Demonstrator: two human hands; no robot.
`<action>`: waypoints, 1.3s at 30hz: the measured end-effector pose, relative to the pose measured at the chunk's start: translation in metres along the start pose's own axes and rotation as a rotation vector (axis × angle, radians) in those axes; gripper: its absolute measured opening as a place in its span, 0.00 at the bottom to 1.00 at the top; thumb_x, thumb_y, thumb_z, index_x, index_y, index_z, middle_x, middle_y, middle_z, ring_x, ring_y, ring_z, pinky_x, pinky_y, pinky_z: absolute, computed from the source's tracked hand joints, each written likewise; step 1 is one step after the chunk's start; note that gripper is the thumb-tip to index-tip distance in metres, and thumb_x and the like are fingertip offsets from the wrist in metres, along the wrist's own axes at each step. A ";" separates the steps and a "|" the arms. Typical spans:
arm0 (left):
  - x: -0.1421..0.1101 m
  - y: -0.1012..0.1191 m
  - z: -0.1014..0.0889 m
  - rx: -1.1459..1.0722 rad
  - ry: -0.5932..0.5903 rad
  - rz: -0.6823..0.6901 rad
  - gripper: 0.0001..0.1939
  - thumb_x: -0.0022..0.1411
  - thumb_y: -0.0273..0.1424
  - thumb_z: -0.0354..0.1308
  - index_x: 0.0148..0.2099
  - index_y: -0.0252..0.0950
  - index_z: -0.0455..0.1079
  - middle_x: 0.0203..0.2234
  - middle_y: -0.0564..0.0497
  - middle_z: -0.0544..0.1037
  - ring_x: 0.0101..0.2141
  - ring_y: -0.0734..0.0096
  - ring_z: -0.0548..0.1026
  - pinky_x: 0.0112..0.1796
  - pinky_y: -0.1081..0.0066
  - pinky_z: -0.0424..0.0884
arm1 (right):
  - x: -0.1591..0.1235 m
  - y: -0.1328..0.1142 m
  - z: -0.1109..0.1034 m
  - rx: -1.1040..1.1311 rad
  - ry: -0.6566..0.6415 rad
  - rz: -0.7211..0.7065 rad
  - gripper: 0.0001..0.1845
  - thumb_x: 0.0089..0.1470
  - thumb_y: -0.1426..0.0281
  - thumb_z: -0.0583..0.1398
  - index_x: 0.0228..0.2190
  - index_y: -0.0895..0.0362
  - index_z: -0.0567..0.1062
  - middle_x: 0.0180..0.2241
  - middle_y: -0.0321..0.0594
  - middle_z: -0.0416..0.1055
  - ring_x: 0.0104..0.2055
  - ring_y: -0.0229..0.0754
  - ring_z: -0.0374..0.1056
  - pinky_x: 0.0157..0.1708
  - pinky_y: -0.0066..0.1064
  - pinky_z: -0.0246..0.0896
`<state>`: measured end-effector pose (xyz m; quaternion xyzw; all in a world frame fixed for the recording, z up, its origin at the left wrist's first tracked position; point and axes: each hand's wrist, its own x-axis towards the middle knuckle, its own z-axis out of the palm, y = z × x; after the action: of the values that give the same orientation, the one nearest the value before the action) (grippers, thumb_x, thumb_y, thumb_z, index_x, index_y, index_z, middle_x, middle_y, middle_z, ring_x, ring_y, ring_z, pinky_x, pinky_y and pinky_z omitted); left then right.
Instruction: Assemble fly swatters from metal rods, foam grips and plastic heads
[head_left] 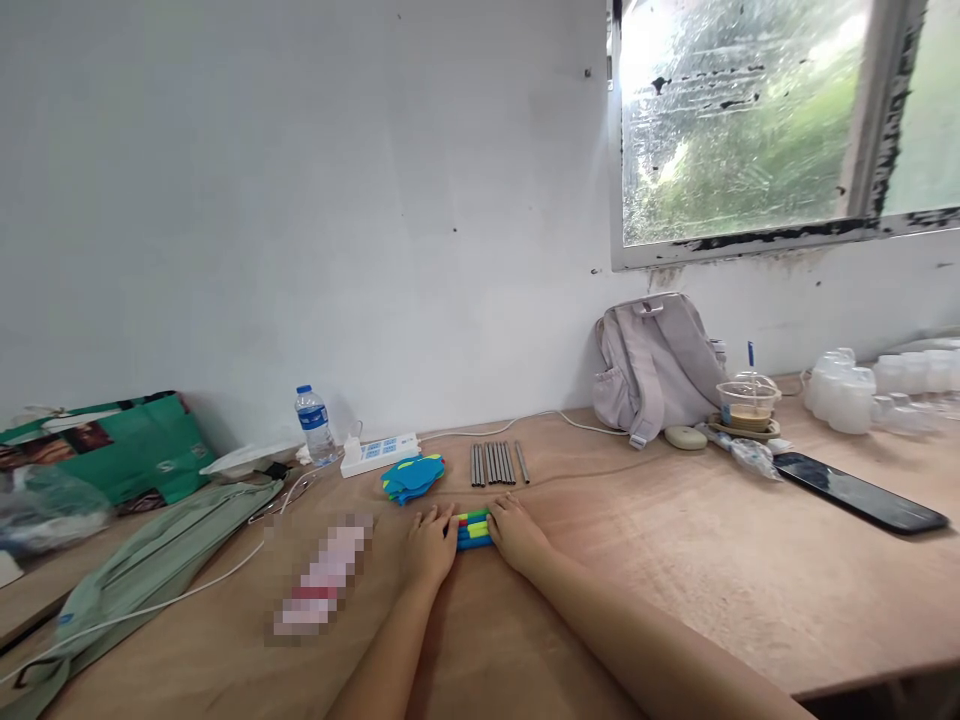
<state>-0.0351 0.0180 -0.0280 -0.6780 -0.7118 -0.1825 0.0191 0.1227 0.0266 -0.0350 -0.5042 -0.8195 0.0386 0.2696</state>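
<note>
A row of coloured sticks (pixel 474 530), in blue, yellow, green and some red, lies on the wooden table between my hands. My left hand (pixel 433 540) is at their left ends, with its thumb against them and its fingers lying forward on the tabletop. At the right ends, my right hand (pixel 516 530) has its thumb side against the sticks. Parts of the sticks are hidden by both hands. Just beyond, several grey metal-looking rods (pixel 498 464) lie side by side, one slightly apart. Left of these is a pile of flat blue pieces (pixel 414 478) with yellow-green edges.
A white power strip (pixel 381 454) and water bottle (pixel 313 425) stand behind left, near a green bag (pixel 150 450) and grey-green cloth (pixel 165 550). A backpack (pixel 652 365), drink cup (pixel 748 405), phone (pixel 859 492) and plastic bottles (pixel 851 398) are to the right.
</note>
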 end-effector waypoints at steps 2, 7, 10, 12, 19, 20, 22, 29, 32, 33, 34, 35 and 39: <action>-0.001 0.002 -0.001 -0.008 0.000 -0.007 0.21 0.61 0.39 0.42 0.54 0.42 0.64 0.52 0.46 0.67 0.53 0.55 0.61 0.52 0.60 0.54 | -0.001 -0.001 -0.002 -0.006 -0.003 0.023 0.17 0.57 0.73 0.46 0.41 0.63 0.70 0.42 0.50 0.68 0.46 0.46 0.61 0.48 0.34 0.51; -0.001 0.008 -0.003 -0.038 -0.003 -0.014 0.21 0.60 0.40 0.44 0.52 0.42 0.66 0.52 0.46 0.67 0.53 0.54 0.61 0.51 0.61 0.56 | -0.002 0.000 -0.005 -0.023 -0.004 0.109 0.16 0.56 0.74 0.46 0.40 0.64 0.70 0.40 0.54 0.68 0.43 0.50 0.62 0.42 0.38 0.54; -0.001 0.010 -0.002 -0.052 0.006 -0.024 0.21 0.59 0.39 0.45 0.51 0.41 0.67 0.52 0.45 0.68 0.54 0.54 0.60 0.51 0.60 0.56 | -0.002 0.002 -0.005 -0.001 -0.003 0.127 0.16 0.56 0.74 0.46 0.41 0.63 0.70 0.40 0.53 0.67 0.43 0.48 0.62 0.42 0.36 0.54; 0.000 0.012 0.000 -0.058 0.013 -0.034 0.21 0.59 0.39 0.45 0.51 0.40 0.67 0.52 0.44 0.67 0.53 0.54 0.60 0.52 0.61 0.55 | -0.001 0.005 -0.005 0.022 -0.005 0.132 0.16 0.56 0.74 0.46 0.41 0.62 0.69 0.41 0.50 0.67 0.43 0.46 0.62 0.42 0.34 0.54; 0.001 0.013 0.004 -0.079 0.032 -0.016 0.20 0.59 0.40 0.46 0.49 0.39 0.69 0.51 0.44 0.68 0.53 0.55 0.62 0.52 0.61 0.55 | -0.001 0.011 -0.006 0.074 0.002 0.169 0.16 0.57 0.74 0.46 0.40 0.62 0.70 0.41 0.49 0.66 0.43 0.43 0.62 0.40 0.30 0.55; 0.001 0.013 0.004 -0.082 0.031 -0.009 0.20 0.59 0.40 0.46 0.50 0.40 0.69 0.51 0.45 0.68 0.53 0.55 0.62 0.52 0.61 0.55 | -0.001 0.011 -0.006 0.076 0.004 0.170 0.16 0.57 0.74 0.46 0.40 0.62 0.70 0.41 0.49 0.66 0.43 0.43 0.62 0.40 0.30 0.55; 0.002 0.012 0.003 -0.087 0.029 0.001 0.20 0.59 0.40 0.46 0.50 0.41 0.69 0.50 0.45 0.69 0.53 0.55 0.62 0.52 0.62 0.56 | -0.002 0.010 -0.007 0.074 0.008 0.171 0.16 0.57 0.75 0.45 0.40 0.61 0.70 0.41 0.48 0.66 0.43 0.42 0.62 0.40 0.29 0.55; 0.003 0.011 0.000 -0.093 0.032 0.017 0.18 0.59 0.37 0.47 0.46 0.38 0.72 0.49 0.45 0.71 0.51 0.54 0.64 0.52 0.61 0.57 | -0.002 0.006 -0.007 -0.001 0.024 0.186 0.14 0.56 0.75 0.47 0.40 0.62 0.69 0.41 0.51 0.65 0.42 0.46 0.62 0.41 0.34 0.55; 0.002 0.011 -0.001 -0.090 0.037 0.033 0.18 0.59 0.37 0.47 0.45 0.38 0.73 0.48 0.46 0.72 0.50 0.55 0.65 0.51 0.63 0.57 | 0.001 0.005 -0.004 -0.031 0.029 0.198 0.14 0.56 0.75 0.46 0.40 0.62 0.69 0.41 0.52 0.65 0.43 0.48 0.61 0.41 0.36 0.55; 0.002 0.010 -0.001 -0.089 0.036 0.038 0.18 0.59 0.37 0.47 0.44 0.38 0.73 0.47 0.46 0.72 0.49 0.56 0.66 0.51 0.63 0.58 | 0.001 0.005 -0.004 -0.039 0.031 0.200 0.14 0.57 0.75 0.46 0.40 0.63 0.69 0.41 0.53 0.65 0.43 0.48 0.61 0.42 0.37 0.55; 0.002 0.010 -0.001 -0.089 0.035 0.042 0.18 0.59 0.37 0.47 0.44 0.38 0.73 0.47 0.46 0.72 0.49 0.57 0.66 0.51 0.63 0.58 | 0.002 0.005 -0.003 -0.045 0.033 0.199 0.14 0.57 0.75 0.46 0.40 0.63 0.69 0.41 0.53 0.64 0.43 0.48 0.61 0.42 0.37 0.55; 0.002 0.010 -0.001 -0.090 0.034 0.044 0.18 0.59 0.37 0.47 0.44 0.38 0.73 0.47 0.46 0.72 0.49 0.57 0.67 0.51 0.63 0.58 | 0.002 0.005 -0.003 -0.051 0.034 0.197 0.14 0.57 0.75 0.46 0.40 0.63 0.69 0.41 0.53 0.64 0.43 0.48 0.61 0.42 0.37 0.55; 0.002 0.010 -0.001 -0.102 0.033 0.037 0.18 0.59 0.37 0.46 0.45 0.38 0.73 0.47 0.45 0.72 0.49 0.56 0.66 0.50 0.63 0.58 | 0.002 0.006 -0.003 -0.063 0.036 0.175 0.13 0.57 0.75 0.47 0.39 0.63 0.69 0.41 0.53 0.65 0.43 0.48 0.61 0.42 0.36 0.54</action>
<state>-0.0258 0.0201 -0.0243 -0.6880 -0.6886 -0.2291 -0.0004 0.1281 0.0308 -0.0337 -0.5828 -0.7681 0.0275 0.2638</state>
